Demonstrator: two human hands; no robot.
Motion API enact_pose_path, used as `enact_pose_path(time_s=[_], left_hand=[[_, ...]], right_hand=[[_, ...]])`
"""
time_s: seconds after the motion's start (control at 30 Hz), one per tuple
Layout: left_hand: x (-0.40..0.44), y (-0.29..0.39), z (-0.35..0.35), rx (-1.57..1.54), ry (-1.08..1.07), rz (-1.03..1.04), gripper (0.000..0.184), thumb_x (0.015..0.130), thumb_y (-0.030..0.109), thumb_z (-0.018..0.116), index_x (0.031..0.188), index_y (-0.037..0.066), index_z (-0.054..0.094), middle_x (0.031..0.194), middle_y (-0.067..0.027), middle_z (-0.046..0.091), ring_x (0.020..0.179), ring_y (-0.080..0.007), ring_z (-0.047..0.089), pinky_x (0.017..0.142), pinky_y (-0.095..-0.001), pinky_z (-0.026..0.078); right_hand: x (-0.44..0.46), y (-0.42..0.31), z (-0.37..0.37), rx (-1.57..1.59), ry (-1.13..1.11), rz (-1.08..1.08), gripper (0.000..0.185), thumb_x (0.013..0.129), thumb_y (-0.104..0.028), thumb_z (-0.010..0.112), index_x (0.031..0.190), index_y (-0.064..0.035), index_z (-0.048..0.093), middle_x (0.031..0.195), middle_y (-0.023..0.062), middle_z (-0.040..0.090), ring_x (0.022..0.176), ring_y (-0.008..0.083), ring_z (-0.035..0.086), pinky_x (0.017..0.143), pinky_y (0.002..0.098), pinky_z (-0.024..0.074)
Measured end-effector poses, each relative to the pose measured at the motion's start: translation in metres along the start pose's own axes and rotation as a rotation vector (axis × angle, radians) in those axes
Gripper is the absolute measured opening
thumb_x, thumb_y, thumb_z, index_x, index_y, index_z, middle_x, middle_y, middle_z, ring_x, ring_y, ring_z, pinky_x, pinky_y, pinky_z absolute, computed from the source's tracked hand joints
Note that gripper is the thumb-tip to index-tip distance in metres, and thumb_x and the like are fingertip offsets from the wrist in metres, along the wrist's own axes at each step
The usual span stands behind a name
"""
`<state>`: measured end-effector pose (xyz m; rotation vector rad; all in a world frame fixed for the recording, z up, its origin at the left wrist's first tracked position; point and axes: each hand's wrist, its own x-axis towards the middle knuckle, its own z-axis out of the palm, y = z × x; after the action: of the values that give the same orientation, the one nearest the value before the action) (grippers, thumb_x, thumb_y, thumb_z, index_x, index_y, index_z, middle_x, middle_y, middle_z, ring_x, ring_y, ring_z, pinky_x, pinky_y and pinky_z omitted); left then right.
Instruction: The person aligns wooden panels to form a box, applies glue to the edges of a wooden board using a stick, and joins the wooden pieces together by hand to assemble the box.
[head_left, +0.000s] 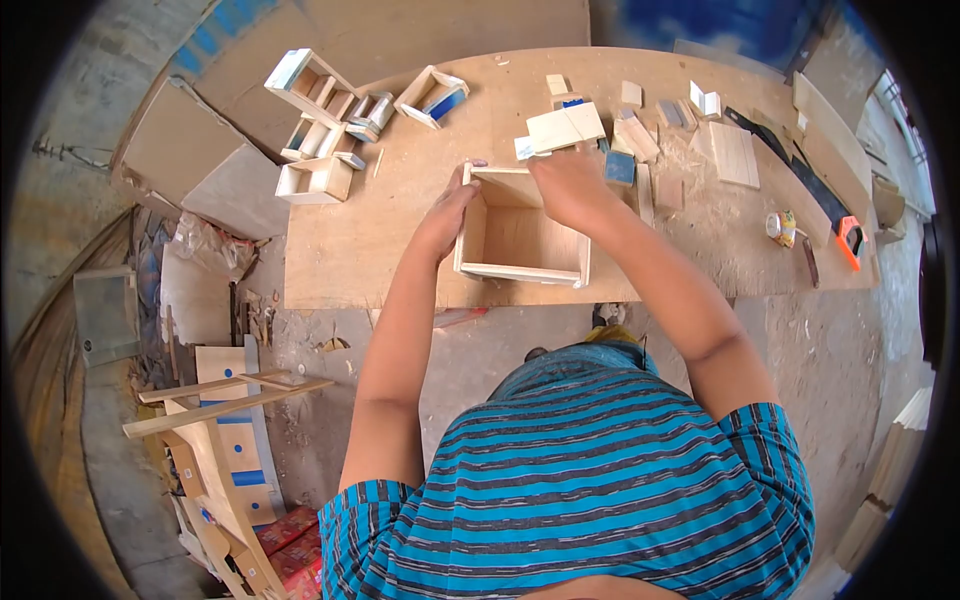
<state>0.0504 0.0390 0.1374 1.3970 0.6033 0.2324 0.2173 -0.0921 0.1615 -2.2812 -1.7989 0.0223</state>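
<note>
An open-topped wooden box (525,273) stands near the front edge of the plywood table, its hollow inside facing up toward me. My left hand (446,218) grips the box's left wall, with the fingers along the outside and the thumb near the top corner. Closed and bent down, my right hand (575,190) is at the far right corner of the box. Whatever its fingers hold, if anything, is hidden under the hand. Just beyond it lie pale flat wood pieces (566,127), and a blue-faced block (620,168) is to its right.
Several small wooden boxes (315,180) sit at the table's (390,260) far left. On the right are wood offcuts (735,155), sawdust, a small can (781,228) and a handsaw (850,240) with an orange handle. A wooden frame (225,405) stands on the floor at lower left.
</note>
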Motion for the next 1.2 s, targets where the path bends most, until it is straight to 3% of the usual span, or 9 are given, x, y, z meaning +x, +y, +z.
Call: enact_pose_path(time_s=[0.7, 0.8, 0.9, 1.0, 1.1, 1.13, 1.2], left_hand=[[0.003, -0.003, -0.003, 0.131, 0.007, 0.049, 0.038, 0.094, 0.024, 0.041, 0.130, 0.012, 0.040, 0.127, -0.0106, 0.045, 0.124, -0.0207, 0.036, 0.105, -0.0313, 0.026], [0.003, -0.002, -0.006, 0.131, -0.011, 0.026, 0.041, 0.095, 0.026, 0.041, 0.134, 0.012, 0.039, 0.132, -0.0108, 0.044, 0.128, -0.0211, 0.036, 0.106, -0.0318, 0.027], [-0.001, -0.002, -0.002, -0.036, -0.051, 0.031, 0.051, 0.098, 0.031, 0.039, 0.145, 0.013, 0.032, 0.144, -0.0116, 0.038, 0.134, -0.0227, 0.033, 0.110, -0.0328, 0.025], [-0.003, -0.006, 0.002, -0.209, 0.018, 0.044, 0.059, 0.100, 0.039, 0.037, 0.151, 0.012, 0.021, 0.152, -0.0126, 0.029, 0.139, -0.0235, 0.028, 0.114, -0.0339, 0.022], [-0.003, -0.019, -0.003, -0.286, 0.028, 0.082, 0.062, 0.100, 0.044, 0.036, 0.151, 0.010, 0.020, 0.153, -0.0130, 0.026, 0.139, -0.0237, 0.028, 0.115, -0.0338, 0.021], [-0.001, -0.028, -0.009, -0.318, 0.031, 0.063, 0.062, 0.100, 0.045, 0.036, 0.150, 0.009, 0.023, 0.152, -0.0130, 0.029, 0.138, -0.0239, 0.030, 0.113, -0.0342, 0.024], [0.003, -0.044, -0.017, -0.382, 0.036, 0.025, 0.063, 0.099, 0.047, 0.037, 0.148, 0.008, 0.029, 0.148, -0.0132, 0.035, 0.135, -0.0243, 0.035, 0.111, -0.0351, 0.029]], right_hand=[[-0.002, -0.001, 0.001, -0.030, 0.034, 0.000, 0.014, 0.069, 0.001, 0.060, 0.080, -0.0051, 0.067, 0.078, 0.0141, 0.069, 0.079, 0.0299, 0.067, 0.095, 0.0521, 0.0398], [0.000, -0.001, 0.002, -0.036, 0.038, 0.006, 0.011, 0.069, 0.001, 0.061, 0.076, -0.0052, 0.067, 0.074, 0.0123, 0.068, 0.076, 0.0295, 0.067, 0.099, 0.0537, 0.0365], [0.002, -0.004, -0.011, -0.091, -0.134, 0.069, 0.030, 0.070, -0.002, 0.063, 0.099, -0.0035, 0.066, 0.092, 0.0164, 0.069, 0.093, 0.0287, 0.066, 0.103, 0.0551, 0.0316], [-0.011, 0.002, -0.001, 0.006, 0.151, 0.032, 0.054, 0.077, -0.017, 0.066, 0.128, -0.0061, 0.052, 0.121, 0.0191, 0.060, 0.115, 0.0299, 0.057, 0.108, 0.0574, 0.0246], [-0.022, 0.015, -0.008, 0.327, 0.333, 0.085, 0.071, 0.083, -0.036, 0.063, 0.144, -0.0118, 0.034, 0.141, 0.0172, 0.044, 0.131, 0.0309, 0.043, 0.111, 0.0573, 0.0201], [-0.023, 0.025, -0.013, 0.633, 0.235, 0.190, 0.067, 0.091, -0.044, 0.054, 0.148, -0.0168, 0.030, 0.150, 0.0144, 0.034, 0.139, 0.0254, 0.033, 0.113, 0.0495, 0.0195], [-0.035, 0.033, -0.002, 1.219, 0.274, 0.336, 0.063, 0.095, -0.047, 0.047, 0.148, -0.0179, 0.030, 0.152, 0.0116, 0.032, 0.140, 0.0240, 0.030, 0.113, 0.0435, 0.0211]])
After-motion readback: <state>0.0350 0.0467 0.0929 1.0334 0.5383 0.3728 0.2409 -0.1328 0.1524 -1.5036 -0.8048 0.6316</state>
